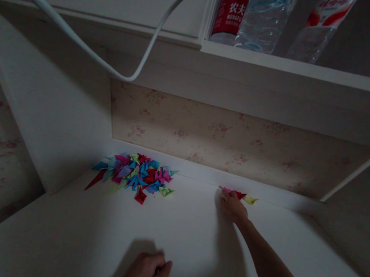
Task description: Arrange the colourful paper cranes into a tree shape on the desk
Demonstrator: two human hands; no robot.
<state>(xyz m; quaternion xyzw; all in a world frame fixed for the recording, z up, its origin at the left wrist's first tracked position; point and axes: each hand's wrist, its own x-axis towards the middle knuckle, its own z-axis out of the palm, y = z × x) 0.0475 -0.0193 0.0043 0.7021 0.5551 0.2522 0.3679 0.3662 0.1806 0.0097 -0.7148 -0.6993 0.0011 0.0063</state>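
My right hand (233,207) reaches to the back of the white desk, its fingers closed at a pink folded-paper piece (227,191). A red folded-paper piece (239,195) and a yellow one (250,200) lie right beside it, in a row along the back edge. Nearer to me, my left hand (146,273) is curled into a loose fist, with nothing visible in it. Farther left lies a heap of folded-paper pieces (140,172), pointed like origami cranes, in blue, red, pink, purple and green. A red piece (141,195) sits at the heap's front edge.
A white cable (89,51) hangs across the upper left. Above the desk (184,232), a shelf (308,71) holds several plastic bottles (263,17). White side panels (55,90) and a flowered back wall (221,132) enclose the desk.
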